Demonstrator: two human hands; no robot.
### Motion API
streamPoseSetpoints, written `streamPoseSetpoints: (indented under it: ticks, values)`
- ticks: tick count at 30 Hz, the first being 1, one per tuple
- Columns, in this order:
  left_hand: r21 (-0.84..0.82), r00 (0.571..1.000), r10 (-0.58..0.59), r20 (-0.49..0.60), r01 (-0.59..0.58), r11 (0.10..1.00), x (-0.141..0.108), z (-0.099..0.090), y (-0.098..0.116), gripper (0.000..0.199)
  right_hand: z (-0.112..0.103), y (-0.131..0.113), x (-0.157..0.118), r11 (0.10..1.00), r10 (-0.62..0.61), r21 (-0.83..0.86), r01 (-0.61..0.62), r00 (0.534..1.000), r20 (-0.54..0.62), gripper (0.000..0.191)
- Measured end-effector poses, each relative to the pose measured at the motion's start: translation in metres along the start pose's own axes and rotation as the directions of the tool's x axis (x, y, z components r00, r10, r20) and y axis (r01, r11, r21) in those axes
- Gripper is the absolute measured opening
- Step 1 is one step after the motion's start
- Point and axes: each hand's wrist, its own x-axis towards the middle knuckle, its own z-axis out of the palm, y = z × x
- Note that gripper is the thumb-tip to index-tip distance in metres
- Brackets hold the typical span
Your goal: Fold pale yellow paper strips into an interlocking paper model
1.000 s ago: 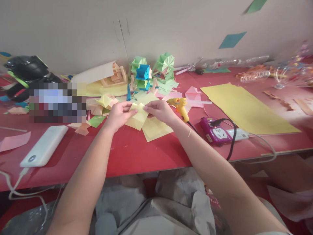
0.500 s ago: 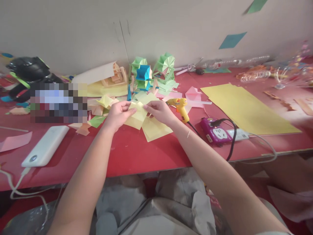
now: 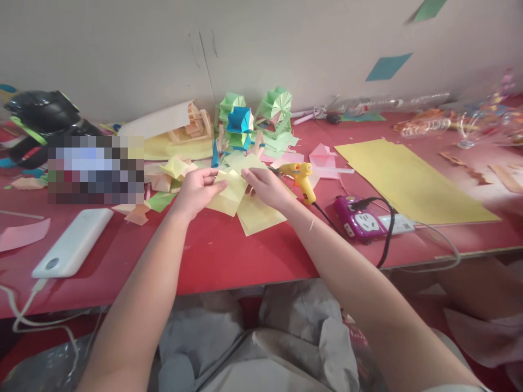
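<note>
A square of pale yellow paper [image 3: 227, 197] with crease lines is between my two hands, just above the red table. My left hand [image 3: 199, 190] pinches its left side, thumb on top. At its right corner is my right hand [image 3: 265, 185], fingers bent and pressed together at the paper's edge. Another pale yellow sheet [image 3: 257, 216] lies flat under my right hand, partly covered. Right of that hand rests a yellow hot glue gun [image 3: 301, 178]. Folded yellow paper [image 3: 178, 170] lies left of my left hand.
Folded green [image 3: 277, 106] and blue [image 3: 240, 120] paper shapes stand at the back. A purple power strip [image 3: 362, 220] with cables and large yellow sheets [image 3: 408, 179] lie to the right. A white power bank [image 3: 73, 244] is at left.
The thumb and fingers of my right hand have shifted slightly on the yellow square's corner. The left hand keeps its hold; the view has moved a little.
</note>
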Motion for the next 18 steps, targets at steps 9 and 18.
streamPoseSetpoints:
  ticks: [9, 18]
  values:
    - [-0.028, 0.997, -0.008, 0.075, 0.010, 1.000, -0.0011, 0.0051, 0.0005, 0.051, 0.0058, -0.0003, -0.0004, 0.998, -0.024, 0.047, 0.030, 0.993, -0.112, 0.054]
    - [-0.122, 0.999, -0.014, 0.051, 0.020, 0.992, 0.0035, 0.0029, -0.0046, 0.040, 0.0050, 0.0016, 0.0013, 0.997, -0.057, 0.045, 0.066, 0.981, -0.184, 0.056]
